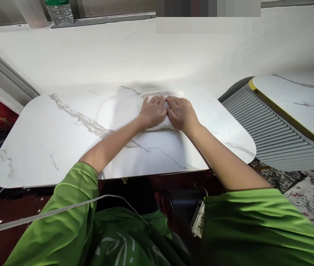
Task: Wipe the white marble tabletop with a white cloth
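Note:
A white folded cloth lies on the white marble-patterned table, near its back edge. My left hand rests flat on the cloth with its fingers stretched out and a little apart. Beside it, my right hand presses on the cloth's right part, palm down and fingers extended. The two hands nearly touch, and the fingers of both point away from me. Much of the cloth is covered by them, so its full shape is hidden.
A clear bottle with a green label and a translucent cup stand on the ledge behind. On the right is a ribbed grey cabinet with a marble-patterned top. A pale cable crosses my left sleeve.

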`<state>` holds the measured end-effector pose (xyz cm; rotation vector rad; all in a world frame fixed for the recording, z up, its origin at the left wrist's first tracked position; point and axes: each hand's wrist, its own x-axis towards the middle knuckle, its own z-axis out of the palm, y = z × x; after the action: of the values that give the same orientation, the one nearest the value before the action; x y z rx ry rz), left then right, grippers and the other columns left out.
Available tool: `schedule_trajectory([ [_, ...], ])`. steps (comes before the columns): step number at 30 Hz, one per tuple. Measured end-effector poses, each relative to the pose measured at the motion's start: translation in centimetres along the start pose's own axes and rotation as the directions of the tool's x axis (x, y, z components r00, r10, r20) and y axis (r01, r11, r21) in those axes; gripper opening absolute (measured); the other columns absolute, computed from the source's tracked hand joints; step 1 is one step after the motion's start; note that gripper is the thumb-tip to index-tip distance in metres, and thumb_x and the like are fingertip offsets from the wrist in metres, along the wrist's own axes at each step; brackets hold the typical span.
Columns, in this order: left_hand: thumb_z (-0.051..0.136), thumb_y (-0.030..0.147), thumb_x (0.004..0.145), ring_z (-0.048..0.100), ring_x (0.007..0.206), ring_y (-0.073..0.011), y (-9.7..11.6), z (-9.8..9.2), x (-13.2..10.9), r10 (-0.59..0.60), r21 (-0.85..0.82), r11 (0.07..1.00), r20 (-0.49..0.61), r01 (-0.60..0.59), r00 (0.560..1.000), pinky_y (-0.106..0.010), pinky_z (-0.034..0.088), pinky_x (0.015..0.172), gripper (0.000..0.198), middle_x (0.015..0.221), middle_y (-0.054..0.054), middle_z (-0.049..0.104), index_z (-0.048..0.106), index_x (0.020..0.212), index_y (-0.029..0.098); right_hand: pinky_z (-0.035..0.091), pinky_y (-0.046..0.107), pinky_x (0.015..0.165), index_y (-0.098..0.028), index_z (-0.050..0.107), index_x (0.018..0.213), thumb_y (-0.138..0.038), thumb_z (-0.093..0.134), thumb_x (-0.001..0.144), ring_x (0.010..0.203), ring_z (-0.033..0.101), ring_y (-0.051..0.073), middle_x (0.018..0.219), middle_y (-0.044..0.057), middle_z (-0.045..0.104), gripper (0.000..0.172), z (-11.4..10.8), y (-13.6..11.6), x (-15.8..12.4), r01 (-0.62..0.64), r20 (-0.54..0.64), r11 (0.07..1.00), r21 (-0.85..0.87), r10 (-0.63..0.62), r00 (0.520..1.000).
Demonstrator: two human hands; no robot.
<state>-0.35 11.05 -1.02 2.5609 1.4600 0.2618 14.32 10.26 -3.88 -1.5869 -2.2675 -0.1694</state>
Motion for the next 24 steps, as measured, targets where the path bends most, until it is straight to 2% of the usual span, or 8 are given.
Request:
schedule_trajectory([
  [6, 0.026, 0.026, 0.100, 0.027, 0.148, -0.0249, 2.1, -0.8, -9.7, 0.083, 0.053, 0.995, 0.007, -0.083, 0.997, -0.050, 0.015, 0.122, 0.053, 0.158, -0.013, 0.032, 0.036, 0.149, 0.008, 0.034, 0.053, 0.113, -0.002, 0.048, 0.140, -0.024, 0.027, 0.091, 0.136, 0.046, 0.032, 0.142, 0.021, 0.053, 0.057, -3.4, -6.6, -7.7, 0.023, 0.019, 1.000, -0.020, -0.022, 1.000],
  [9, 0.029, 0.028, 0.099, 0.029, 0.147, -0.0272, 2.9, -0.7, -13.9, 0.096, 0.072, 0.993, -0.029, -0.093, 0.995, -0.053, 0.017, 0.121, 0.053, 0.157, -0.015, 0.035, 0.040, 0.147, 0.008, 0.035, 0.053, 0.113, -0.006, 0.045, 0.144, -0.026, 0.028, 0.091, 0.137, 0.045, 0.031, 0.142, 0.019, 0.054, 0.059, -4.5, -9.0, -10.8, 0.075, 0.019, 0.997, 0.003, -0.075, 0.997],
  [12, 0.032, 0.030, 0.098, 0.030, 0.147, -0.0282, 3.2, -0.6, -16.2, 0.105, 0.074, 0.992, -0.042, -0.101, 0.994, -0.054, 0.018, 0.121, 0.053, 0.156, -0.015, 0.036, 0.042, 0.146, 0.010, 0.036, 0.055, 0.113, -0.013, 0.041, 0.148, -0.027, 0.029, 0.090, 0.137, 0.045, 0.030, 0.143, 0.016, 0.054, 0.061, -4.9, -10.3, -12.4, 0.090, 0.010, 0.996, 0.028, -0.090, 0.996],
  [15, 0.033, 0.029, 0.097, 0.030, 0.147, -0.0285, 2.9, -0.7, -16.5, 0.110, 0.062, 0.992, -0.025, -0.108, 0.994, -0.055, 0.017, 0.121, 0.054, 0.156, -0.015, 0.035, 0.042, 0.146, 0.010, 0.036, 0.055, 0.113, -0.016, 0.040, 0.149, -0.026, 0.030, 0.089, 0.137, 0.046, 0.029, 0.143, 0.014, 0.054, 0.062, -4.8, -10.6, -12.4, 0.076, 0.009, 0.996, 0.044, -0.077, 0.997],
  [18, 0.032, 0.028, 0.098, 0.028, 0.147, -0.0276, 2.4, -0.9, -15.5, 0.115, 0.044, 0.992, -0.001, -0.114, 0.993, -0.054, 0.014, 0.122, 0.054, 0.157, -0.015, 0.034, 0.041, 0.147, 0.009, 0.036, 0.053, 0.113, -0.010, 0.046, 0.144, -0.025, 0.030, 0.088, 0.136, 0.046, 0.030, 0.143, 0.017, 0.054, 0.060, -4.5, -10.2, -11.4, 0.076, 0.021, 0.996, 0.050, -0.077, 0.997],
  [21, 0.032, 0.027, 0.097, 0.029, 0.147, -0.0265, 1.2, -1.0, -13.6, 0.114, 0.036, 0.993, -0.004, -0.114, 0.993, -0.053, 0.014, 0.122, 0.052, 0.157, -0.014, 0.034, 0.041, 0.147, 0.012, 0.035, 0.053, 0.113, -0.008, 0.049, 0.140, -0.024, 0.032, 0.088, 0.136, 0.047, 0.031, 0.142, 0.018, 0.054, 0.058, -3.8, -9.5, -9.4, 0.077, 0.025, 0.996, 0.051, -0.078, 0.997],
  [24, 0.030, 0.024, 0.098, 0.028, 0.147, -0.0266, -0.6, -1.2, -10.9, 0.082, 0.036, 0.996, 0.001, -0.082, 0.997, -0.052, 0.014, 0.122, 0.053, 0.157, -0.015, 0.034, 0.038, 0.148, 0.009, 0.035, 0.054, 0.112, -0.009, 0.049, 0.139, -0.023, 0.032, 0.087, 0.135, 0.047, 0.031, 0.142, 0.018, 0.055, 0.057, -2.6, -8.7, -6.2, 0.067, 0.021, 0.996, 0.056, -0.068, 0.997],
])
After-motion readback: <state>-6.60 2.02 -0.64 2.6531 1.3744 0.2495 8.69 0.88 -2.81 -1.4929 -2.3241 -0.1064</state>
